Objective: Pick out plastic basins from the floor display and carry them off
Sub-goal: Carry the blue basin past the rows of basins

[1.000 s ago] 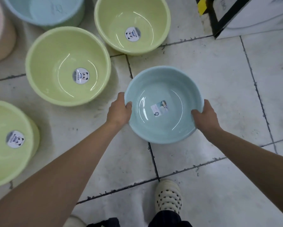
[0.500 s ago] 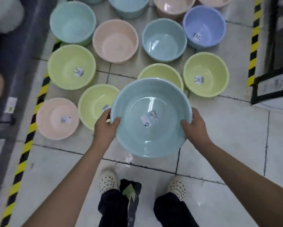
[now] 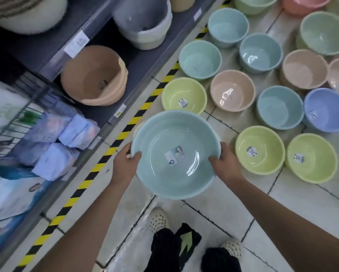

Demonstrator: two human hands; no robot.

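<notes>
The left hand (image 3: 124,165) and right hand (image 3: 224,165) are gripping the round light blue plastic basin (image 3: 175,154) by its rim, holding it up above the white tiled floor (image 3: 213,209).

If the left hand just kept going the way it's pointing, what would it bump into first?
The left hand grips the pale blue basin, straight in its path. Beyond that, the line runs toward a yellow-green basin on the floor; it sits lower, so the hand might pass above.

glossy smooth plastic basin (image 3: 176,154), shiny tiled floor (image 3: 213,209)
</notes>
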